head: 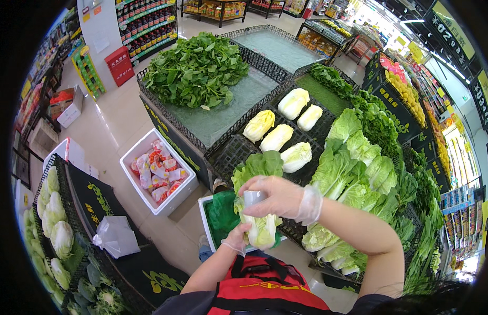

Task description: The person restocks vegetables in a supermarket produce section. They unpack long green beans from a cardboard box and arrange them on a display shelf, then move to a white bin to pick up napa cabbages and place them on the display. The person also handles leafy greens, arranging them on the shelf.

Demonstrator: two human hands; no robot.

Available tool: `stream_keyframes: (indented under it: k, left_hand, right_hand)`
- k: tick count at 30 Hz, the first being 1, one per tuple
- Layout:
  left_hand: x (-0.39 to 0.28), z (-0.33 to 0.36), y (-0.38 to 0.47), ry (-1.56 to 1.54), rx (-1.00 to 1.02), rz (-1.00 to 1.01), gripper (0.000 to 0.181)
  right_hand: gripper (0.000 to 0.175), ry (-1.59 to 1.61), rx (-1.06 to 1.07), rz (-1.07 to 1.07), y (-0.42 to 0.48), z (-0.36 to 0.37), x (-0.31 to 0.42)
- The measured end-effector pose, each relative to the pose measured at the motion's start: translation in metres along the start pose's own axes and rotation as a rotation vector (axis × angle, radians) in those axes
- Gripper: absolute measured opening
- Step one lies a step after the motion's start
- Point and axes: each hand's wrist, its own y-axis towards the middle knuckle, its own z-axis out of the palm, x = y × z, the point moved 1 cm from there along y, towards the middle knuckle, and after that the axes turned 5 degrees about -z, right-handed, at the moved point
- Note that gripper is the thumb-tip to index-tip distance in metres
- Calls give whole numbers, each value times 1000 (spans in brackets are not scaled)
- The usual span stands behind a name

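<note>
My left hand [236, 238], in a clear plastic glove, grips the lower part of a leafy Chinese cabbage [263, 233] in front of my apron. Across the middle of that cabbage, my right hand [281, 198], also gloved, holds a whitish cylinder [253, 198], perhaps a roll of tape or film. The fingers hide part of the cylinder and the cabbage. Just beyond, several trimmed napa cabbages [277, 138] lie in a black plastic crate [233, 154]. Untrimmed leafy cabbages [346, 189] are stacked to the right of my right hand.
Below my hands stands a white foam box [206, 224] with green mesh [224, 210]. Another foam box [181, 197] holds wrapped packages. Leafy greens [196, 71] are heaped on the display beyond. A rack of cabbages [58, 214] is at left, with a plastic bag [117, 236] on its edge.
</note>
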Motion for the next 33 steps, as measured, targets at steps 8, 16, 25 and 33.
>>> stream_keyframes:
  k: [8, 16, 25, 33]
  left_hand:
    - [-9, 12, -11, 65, 65, -20, 89]
    - [-14, 7, -28, -68, 189, -91, 90]
    - [-51, 34, -30, 403, 386, -517, 99]
    - [-26, 77, -6, 569, 488, -947, 118]
  right_hand:
    - [46, -306, 39, 239, -38, -51, 33]
    - [44, 24, -40, 512, -130, -58, -51]
    - [53, 1393, -250, 228, -151, 33, -193]
    - [30, 1028, 403, 456, -84, 13, -226]
